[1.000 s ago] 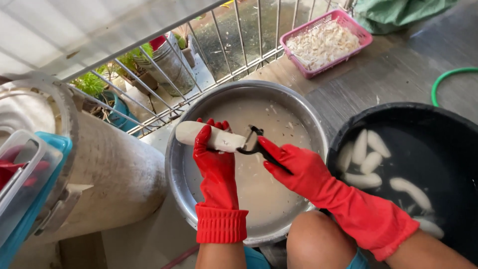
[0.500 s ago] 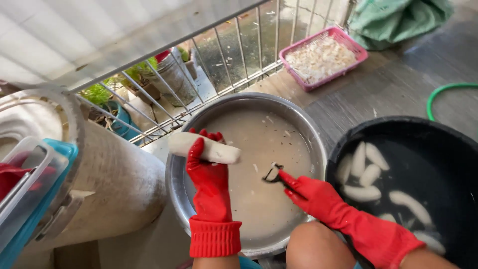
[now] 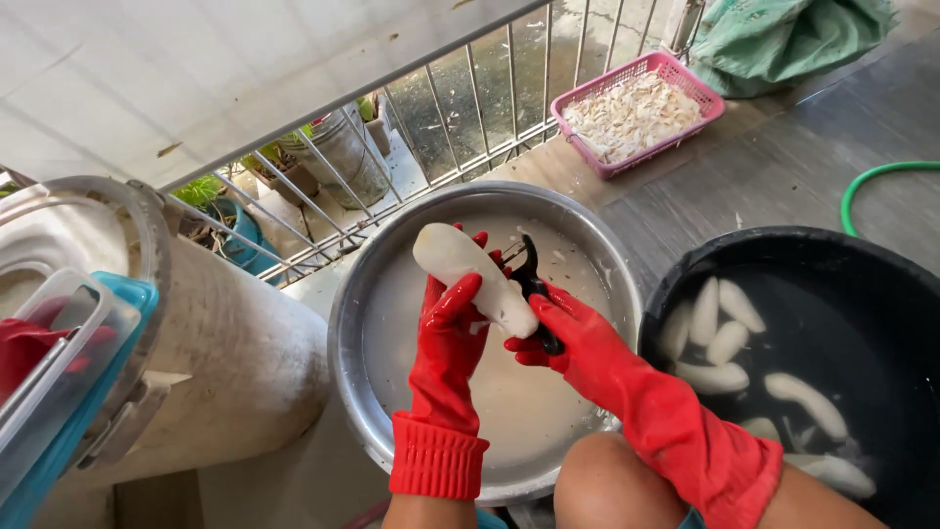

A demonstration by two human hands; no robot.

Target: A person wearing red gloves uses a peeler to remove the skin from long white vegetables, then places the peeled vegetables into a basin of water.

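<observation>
The left hand (image 3: pixel 452 323), in a red rubber glove, has its fingers (image 3: pixel 468 290) clenched around a pale peeled root (image 3: pixel 473 275), which it holds tilted above the steel basin (image 3: pixel 351 323), the rounded end pointing up and away from the person. The right hand (image 3: pixel 573 338), gloved the same, has its fingers clenched on the handle of a black peeler (image 3: pixel 534 284); the peeler's head lies against the far side of the root, just beside the left hand's fingertips. Both hands hover over the middle of the basin, which holds cloudy water with small scraps floating in it.

To the right of the basin, touching its rim, stands a black tub (image 3: pixel 881 274) of dark water with several more peeled roots (image 3: pixel 720 343) lying in it. Beyond the basin, past its far rim, a pink basket (image 3: pixel 580 137) full of pale peelings sits on the floor near a metal railing (image 3: pixel 470 88). A green hose (image 3: pixel 881 176) curves on the floor behind the tub. Left of the basin lies a large grey drum (image 3: pixel 225 333) on its side, with a clear lidded box (image 3: pixel 59 343) at the drum's left.
</observation>
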